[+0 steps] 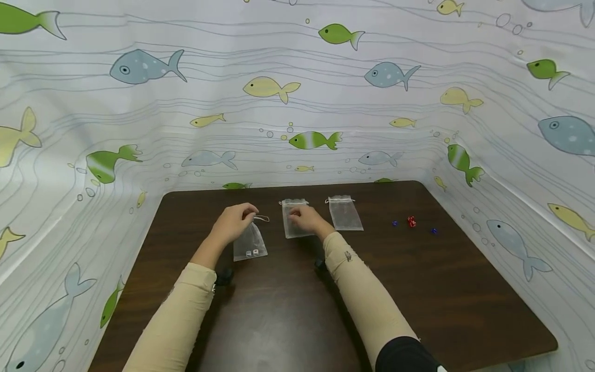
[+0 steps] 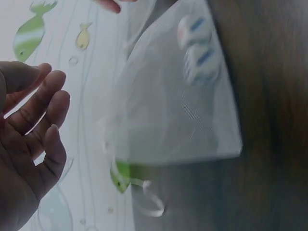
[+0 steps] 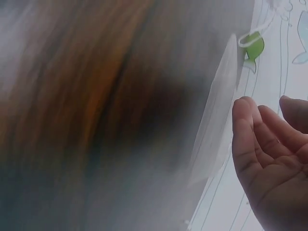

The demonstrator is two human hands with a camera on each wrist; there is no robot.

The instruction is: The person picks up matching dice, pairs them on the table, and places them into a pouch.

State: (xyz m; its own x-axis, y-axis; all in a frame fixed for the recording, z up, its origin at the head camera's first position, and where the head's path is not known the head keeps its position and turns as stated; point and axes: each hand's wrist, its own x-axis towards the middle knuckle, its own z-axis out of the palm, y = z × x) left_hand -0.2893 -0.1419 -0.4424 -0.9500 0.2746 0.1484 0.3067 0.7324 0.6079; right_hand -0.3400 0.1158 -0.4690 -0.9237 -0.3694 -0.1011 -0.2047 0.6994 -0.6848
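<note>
My left hand point(image 1: 232, 223) hovers by the top of the left sheer white drawstring bag point(image 1: 249, 240), holding nothing, its fingers loosely bent. White dice point(image 1: 252, 253) lie in the bottom of that bag. In the left wrist view, the dice point(image 2: 202, 63) show blue marks through the mesh, and the bag's neck is gathered with a cord loop point(image 2: 155, 207) sticking out. Over the middle drawstring bag point(image 1: 292, 232) is my right hand point(image 1: 308, 219), partly covering it. Its slightly bent fingers point(image 3: 243, 115) are empty in the right wrist view; whether they touch the bag I cannot tell.
A third sheer bag point(image 1: 345, 214) lies flat to the right. Farther right on the dark wooden table point(image 1: 279, 315) are clustered red dice point(image 1: 411, 221), with a blue die point(image 1: 394, 223) on one side and another blue die point(image 1: 434, 231) on the other. Fish-patterned sheeting point(image 1: 269, 119) surrounds the table's back and sides.
</note>
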